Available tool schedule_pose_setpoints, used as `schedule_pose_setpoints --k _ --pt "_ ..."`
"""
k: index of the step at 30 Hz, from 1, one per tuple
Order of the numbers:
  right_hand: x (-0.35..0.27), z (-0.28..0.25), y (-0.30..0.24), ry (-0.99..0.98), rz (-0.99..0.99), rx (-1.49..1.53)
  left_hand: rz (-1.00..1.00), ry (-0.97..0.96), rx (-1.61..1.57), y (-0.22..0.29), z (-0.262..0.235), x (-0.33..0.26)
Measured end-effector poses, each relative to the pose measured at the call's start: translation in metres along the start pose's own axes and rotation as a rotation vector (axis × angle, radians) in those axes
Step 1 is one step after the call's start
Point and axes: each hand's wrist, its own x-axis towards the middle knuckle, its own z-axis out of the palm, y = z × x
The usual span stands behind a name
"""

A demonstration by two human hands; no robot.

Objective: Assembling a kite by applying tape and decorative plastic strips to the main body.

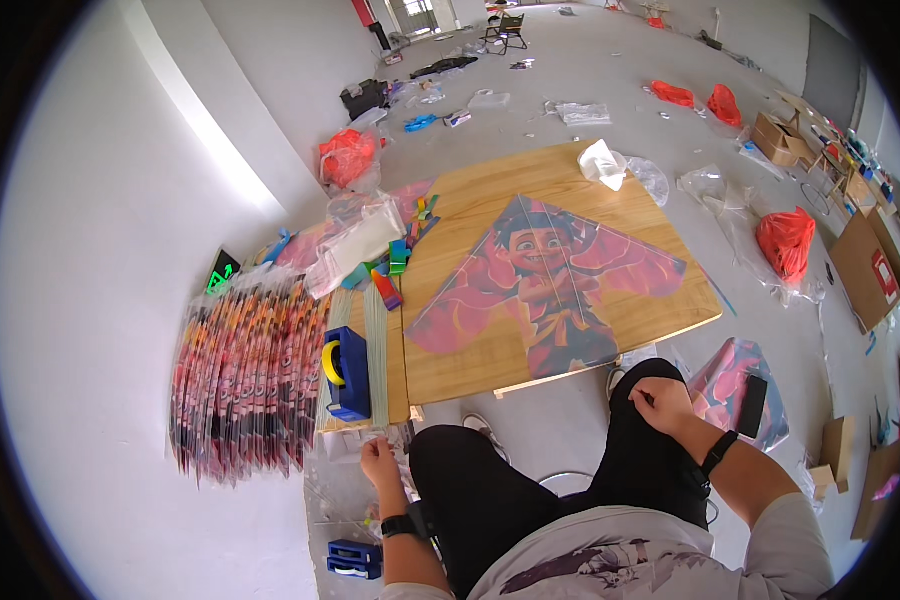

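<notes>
A kite (555, 285) with a printed cartoon figure and pink-red wings lies flat on the wooden table (470, 375) before me. My left hand (378, 464) is low beside the table's near left corner, fingers curled together. Whatever it may pinch is too small to make out. Just above it, thin pale rods (377, 350) lie in bundles along the table's left side, with a blue tape dispenser (347, 375) holding yellow tape on them. My right hand (662, 405) rests on my right thigh, loosely closed with nothing in it.
Many packed kites (245, 385) hang at the table's left. Colourful tape strips (390, 275) and white plastic (355, 245) lie at its back left, crumpled white paper (603, 165) at its far edge. A phone-like black object (752, 410) sits on a printed bundle at right. Red bags (787, 243) and cartons stand beyond.
</notes>
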Motion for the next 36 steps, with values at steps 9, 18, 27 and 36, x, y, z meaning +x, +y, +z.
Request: schedule_pose_setpoints --k 9,18,27,36 --pt "-0.001 -0.003 0.0 -0.043 0.06 0.013 -0.002 0.008 0.006 -0.005 0.004 0.001" --pt "0.001 -0.001 -0.002 -0.002 -0.002 0.002 0.01 0.0 0.044 -0.004 0.004 0.008" --pt "-0.004 0.001 0.001 0.024 -0.017 -0.02 0.225 0.038 0.11 0.077 0.023 0.012" --pt "0.004 -0.007 0.002 0.026 -0.016 0.021 0.441 -0.376 0.094 0.156 0.121 0.087"
